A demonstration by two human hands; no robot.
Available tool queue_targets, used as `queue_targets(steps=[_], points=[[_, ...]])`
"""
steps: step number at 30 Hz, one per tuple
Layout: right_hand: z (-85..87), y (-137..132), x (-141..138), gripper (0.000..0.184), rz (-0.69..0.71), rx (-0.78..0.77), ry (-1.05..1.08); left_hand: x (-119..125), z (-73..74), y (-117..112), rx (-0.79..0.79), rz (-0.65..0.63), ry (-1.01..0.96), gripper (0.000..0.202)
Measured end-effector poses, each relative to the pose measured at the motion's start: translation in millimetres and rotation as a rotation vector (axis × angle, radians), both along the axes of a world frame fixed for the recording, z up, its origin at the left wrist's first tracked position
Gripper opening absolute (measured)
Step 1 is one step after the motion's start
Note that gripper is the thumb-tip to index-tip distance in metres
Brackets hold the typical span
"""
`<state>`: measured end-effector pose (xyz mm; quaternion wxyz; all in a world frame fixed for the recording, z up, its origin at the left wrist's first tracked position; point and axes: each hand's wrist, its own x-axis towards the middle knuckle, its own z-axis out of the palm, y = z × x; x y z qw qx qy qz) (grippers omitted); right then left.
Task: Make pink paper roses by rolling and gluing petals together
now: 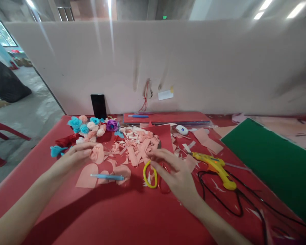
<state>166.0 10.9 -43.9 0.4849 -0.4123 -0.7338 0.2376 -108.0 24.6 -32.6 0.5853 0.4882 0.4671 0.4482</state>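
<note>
My left hand [78, 154] is closed on a pink paper flower [98, 152] just above the red table [117, 217]. My right hand [173, 170] lies with fingers spread over yellow-handled scissors [150, 175], touching them without gripping. A blue pen [107, 177] lies on pink petal-shaped cutouts [88, 175] between the hands. Pink paper scraps [136, 144] are heaped just beyond both hands.
Finished paper flowers in blue, pink, white and purple [91, 127] sit at the back left. A yellow glue gun [216, 168] with a black cord [234, 204] lies to the right. A green sheet [272, 163], red sheets [165, 117], a black phone [99, 106] and a partition wall stand behind.
</note>
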Motion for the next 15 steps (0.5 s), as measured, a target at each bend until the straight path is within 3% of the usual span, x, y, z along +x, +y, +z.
queue_targets(steps=[8, 15], points=[[23.2, -31.0, -10.3, 0.022, 0.215, -0.090, 0.239, 14.7, -6.0, -36.5, 0.052, -0.240, -0.175, 0.023], [22.0, -32.4, -12.1, 0.010, 0.214, -0.105, 0.252, 31.9, 1.5, -43.5, 0.045, -0.379, -0.091, 0.027]])
